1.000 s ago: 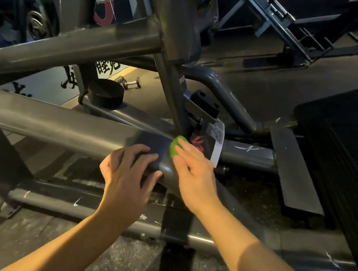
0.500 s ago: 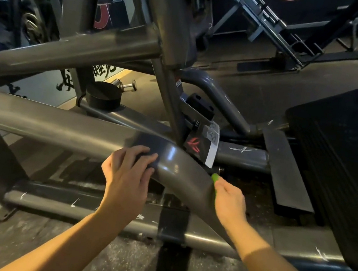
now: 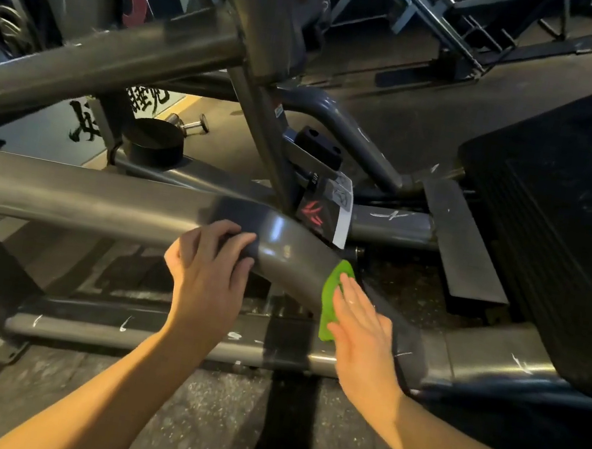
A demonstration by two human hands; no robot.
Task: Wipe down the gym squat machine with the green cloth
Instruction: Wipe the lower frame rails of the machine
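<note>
Pressing the green cloth (image 3: 328, 298) flat-fingered, the right hand (image 3: 363, 330) hides part of it — left hand (image 3: 210, 273) grips the squat machine (image 3: 79, 199).

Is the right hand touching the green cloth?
Touching. Head view: the right hand lies flat over the green cloth, pressing it against the frame tube.
</note>
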